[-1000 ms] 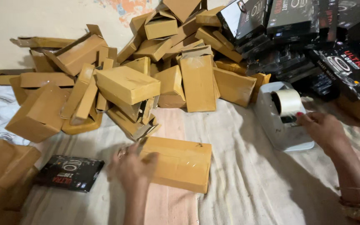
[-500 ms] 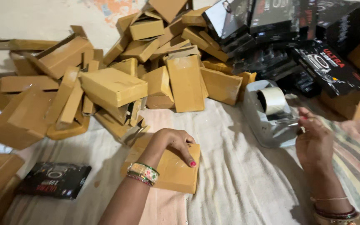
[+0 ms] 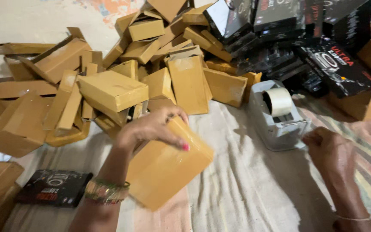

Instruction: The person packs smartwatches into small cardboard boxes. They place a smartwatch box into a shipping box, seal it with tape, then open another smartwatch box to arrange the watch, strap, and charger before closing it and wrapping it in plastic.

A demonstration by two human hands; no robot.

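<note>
The brown cardboard box (image 3: 168, 167) sat tilted near-centre on the cloth (image 3: 254, 189), the left hand (image 3: 151, 129) pinching its far edge, the right hand (image 3: 329, 148) loosely curled, empty, beside the tape dispenser (image 3: 278, 116); that shallow grip might slip.

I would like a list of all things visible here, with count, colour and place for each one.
held cardboard box: one, brown, centre, lifted off the cloth
pile of cardboard boxes: many, brown, top left to centre
black product boxes: a stack, black, top right
flat black box: one, black, lower left on the cloth
tape dispenser: one, grey with a pale tape roll, right of centre
cloth: one, pale with stripes, under everything
bangles: several, multicoloured, left wrist
left hand: grips the held box
right hand: beside the dispenser, holding nothing I can see
</note>
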